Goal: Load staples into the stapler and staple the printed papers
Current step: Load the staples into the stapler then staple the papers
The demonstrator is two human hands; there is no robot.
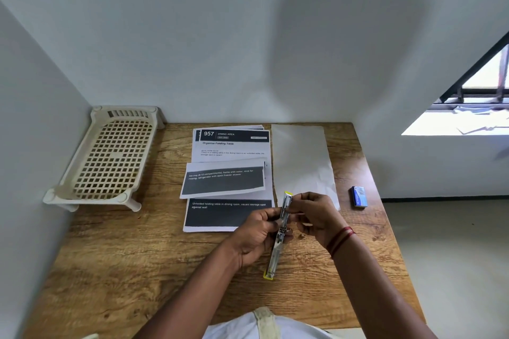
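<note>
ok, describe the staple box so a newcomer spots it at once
Start at the wooden table and go to its right edge. Past the blank white sheet, lying alone on bare wood, is the staple box. It is the only small blue thing there; the papers beside it are white and black.

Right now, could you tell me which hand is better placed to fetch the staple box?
The right hand. The staple box lies on the table just to its right, while the left hand grips the opened stapler by its middle and is farther away.

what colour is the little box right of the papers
Blue, with lighter print on top; the box shows in the head view.
</note>
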